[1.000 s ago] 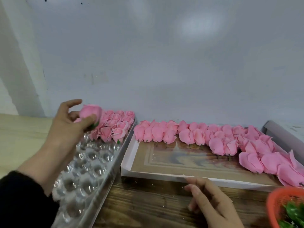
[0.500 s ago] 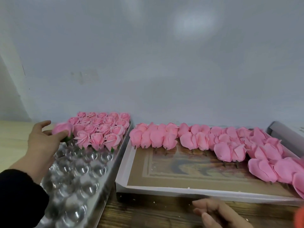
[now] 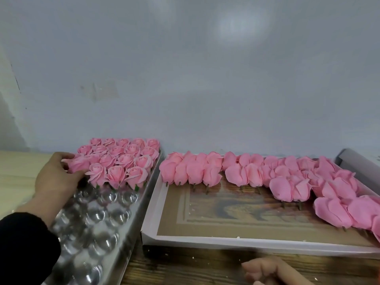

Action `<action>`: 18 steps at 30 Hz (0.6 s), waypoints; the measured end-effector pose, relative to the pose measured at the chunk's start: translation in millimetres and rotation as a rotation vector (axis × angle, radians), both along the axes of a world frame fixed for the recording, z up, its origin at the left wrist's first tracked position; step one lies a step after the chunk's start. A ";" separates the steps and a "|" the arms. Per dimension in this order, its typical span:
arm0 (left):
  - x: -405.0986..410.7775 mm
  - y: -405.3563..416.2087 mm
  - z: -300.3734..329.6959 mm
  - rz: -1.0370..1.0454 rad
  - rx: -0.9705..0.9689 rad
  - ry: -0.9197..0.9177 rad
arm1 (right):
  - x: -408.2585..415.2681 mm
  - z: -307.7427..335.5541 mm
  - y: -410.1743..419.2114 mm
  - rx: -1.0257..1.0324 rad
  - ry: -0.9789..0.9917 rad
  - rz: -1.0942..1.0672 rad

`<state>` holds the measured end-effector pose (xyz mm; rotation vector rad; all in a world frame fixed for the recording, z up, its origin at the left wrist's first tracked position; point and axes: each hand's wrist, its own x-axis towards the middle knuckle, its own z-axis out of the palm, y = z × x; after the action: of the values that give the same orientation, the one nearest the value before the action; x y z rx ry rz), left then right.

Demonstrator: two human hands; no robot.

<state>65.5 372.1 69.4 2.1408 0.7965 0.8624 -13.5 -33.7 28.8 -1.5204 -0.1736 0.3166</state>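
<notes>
The left hand (image 3: 54,177) pinches a pink rose (image 3: 79,164) between thumb and fingers at the left end of the clear dimpled tray (image 3: 107,219); the rose touches the other roses (image 3: 125,161) standing there. The right hand (image 3: 267,271) rests on the wooden table (image 3: 185,268) near the white box (image 3: 156,204); its fingers are loosely curled, holding nothing.

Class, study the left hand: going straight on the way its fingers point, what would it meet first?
Probably the seated roses in the clear tray: the left hand holds a rose right beside them and points rightward into the rows. Depth is hard to judge.
</notes>
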 end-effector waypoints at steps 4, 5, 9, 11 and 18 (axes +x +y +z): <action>1.5 0.8 -1.5 0.031 0.034 0.104 | 4.6 -4.1 -0.5 0.020 0.056 0.002; 1.8 1.2 -1.6 0.036 0.043 0.130 | 4.4 -3.8 -0.5 -0.002 0.043 0.016; 0.7 0.7 -3.8 0.027 0.093 0.208 | 6.6 -4.4 -2.5 -0.038 -0.006 0.057; -0.1 -0.7 -4.9 0.026 0.118 0.233 | 7.0 -1.7 0.0 -0.065 0.003 0.076; -10.7 -1.5 5.2 -0.027 0.087 0.254 | 1.0 -2.2 1.0 -0.143 -0.158 -0.004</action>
<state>54.8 370.6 74.5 2.3645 0.8667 0.6287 -12.5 -32.6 26.6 -1.6881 -0.2769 0.2091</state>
